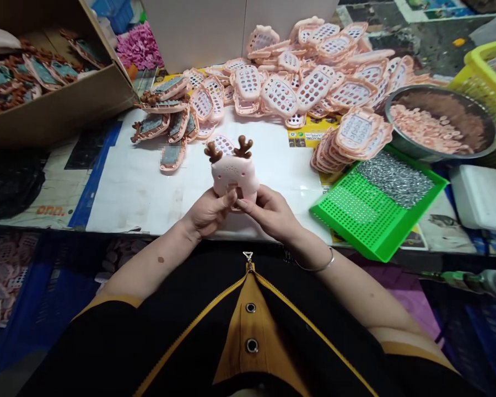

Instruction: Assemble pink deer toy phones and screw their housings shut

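Note:
Both hands hold one pink toy shell with brown antlers point(232, 168) upright above the white table sheet point(140, 187). My left hand point(209, 212) grips its lower left side, fingers curled. My right hand point(268, 212) pinches its lower right edge, thumb and fingers pressed together at the shell's bottom. A thin bracelet circles the right wrist. The shell's back, with small holes, faces me.
A heap of pink keypad shells point(314, 82) fills the far table. Finished antlered pieces point(169, 116) lie at the left, more in a cardboard box point(45, 105). At the right stand a green tray of screws point(376, 204), a metal bowl of pink parts point(438, 124) and a yellow basket point(483, 71).

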`<state>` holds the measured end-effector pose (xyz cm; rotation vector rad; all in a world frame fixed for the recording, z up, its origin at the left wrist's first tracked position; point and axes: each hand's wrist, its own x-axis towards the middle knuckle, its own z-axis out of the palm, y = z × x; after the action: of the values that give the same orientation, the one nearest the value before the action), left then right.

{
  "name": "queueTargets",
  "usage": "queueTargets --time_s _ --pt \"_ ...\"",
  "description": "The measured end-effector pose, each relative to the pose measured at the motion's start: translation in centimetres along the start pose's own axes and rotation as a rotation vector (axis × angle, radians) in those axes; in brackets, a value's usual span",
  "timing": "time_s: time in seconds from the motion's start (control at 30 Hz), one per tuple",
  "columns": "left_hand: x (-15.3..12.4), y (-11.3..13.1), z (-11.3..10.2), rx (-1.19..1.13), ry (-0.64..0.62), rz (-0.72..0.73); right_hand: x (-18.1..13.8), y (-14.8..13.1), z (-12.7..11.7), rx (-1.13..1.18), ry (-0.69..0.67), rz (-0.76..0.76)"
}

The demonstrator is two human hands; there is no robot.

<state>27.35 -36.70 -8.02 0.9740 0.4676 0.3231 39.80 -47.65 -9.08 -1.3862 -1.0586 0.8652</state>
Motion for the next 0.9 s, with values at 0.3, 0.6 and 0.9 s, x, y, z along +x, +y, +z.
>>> queueTargets --time_s 0.3,0.6,0.9 --pt "-0.2 -0.3 -0.1 0.057 0.134 0.073 -0.8 0.9 0.4 0.272 0.068 0.085" --pt "-0.9 0.4 -1.2 0.287 -0.027 0.205 -1.7 1.2 0.2 0.022 0.02 -0.085" --pt "-2.0 0.5 -2.5 1.002 -0.042 0.621 -2.1 3.2 -1.4 -0.556 0.272 -0.544"
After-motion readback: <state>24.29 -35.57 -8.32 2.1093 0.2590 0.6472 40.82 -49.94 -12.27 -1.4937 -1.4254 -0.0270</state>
